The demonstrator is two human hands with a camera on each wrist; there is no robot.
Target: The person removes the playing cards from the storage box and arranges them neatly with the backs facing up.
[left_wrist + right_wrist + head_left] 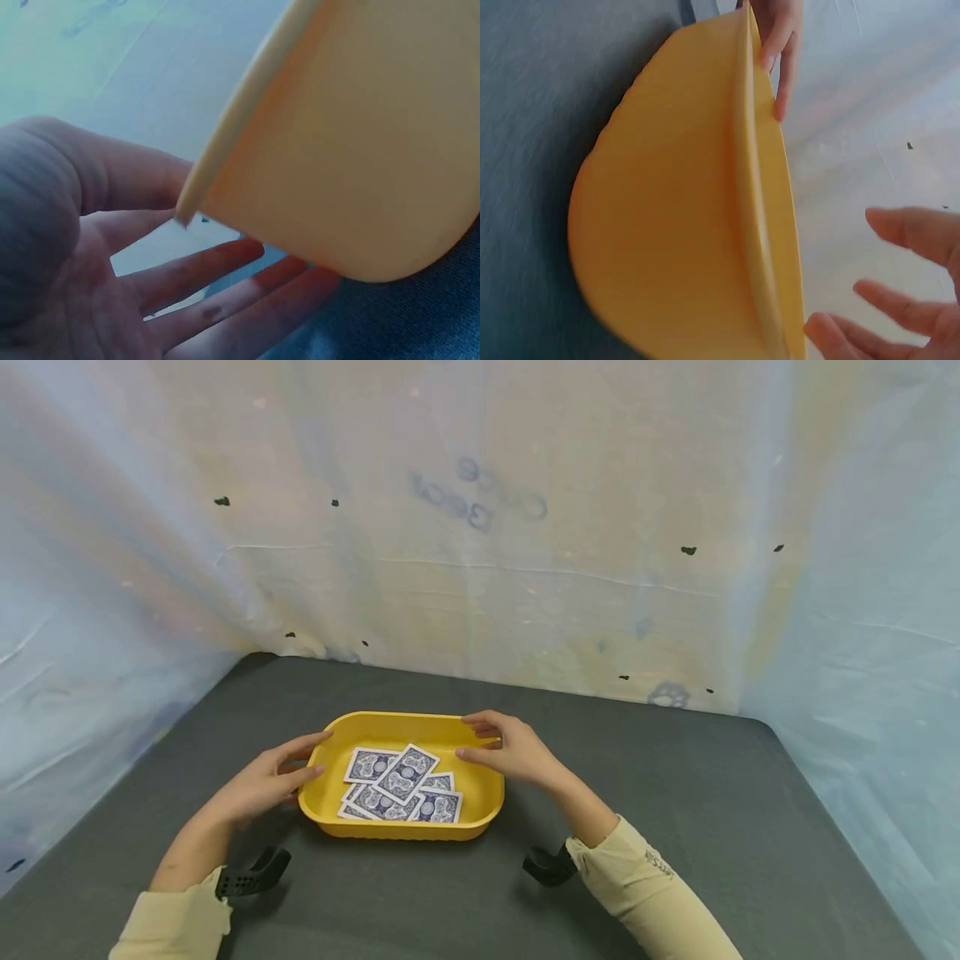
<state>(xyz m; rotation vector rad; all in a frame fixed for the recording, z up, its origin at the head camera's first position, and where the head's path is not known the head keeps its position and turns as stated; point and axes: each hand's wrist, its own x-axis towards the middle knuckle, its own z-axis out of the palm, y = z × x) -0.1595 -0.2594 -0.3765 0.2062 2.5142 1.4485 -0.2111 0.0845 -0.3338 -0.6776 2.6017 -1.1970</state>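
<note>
While my left hand (262, 782) touches the yellow tray (401, 832) at its nine-to-ten o'clock end, its fingers are apart and nearly straight, some of them against the outer wall (360, 150). My right hand (517, 749) hangs over the rim (744, 112) at two o'clock, fingers spread, and in the right-wrist view it looks clear of the tray, clamped on nothing. The tray itself sits between my hands, seemingly flat on the dark tabletop (675, 827), and the playing cards (407, 774) lie overlapping, backs up, around its middle, the top one slanting toward one o'clock. What I'd watch is uneven support: were I to lift with the left alone, I think the three o'clock end would sag and the loose cards would slide that way. A left-hand push could also skid the tray toward three o'clock, unbraced by my right. And if my right fingers dip too low, they might brush the cards and scatter them.
</note>
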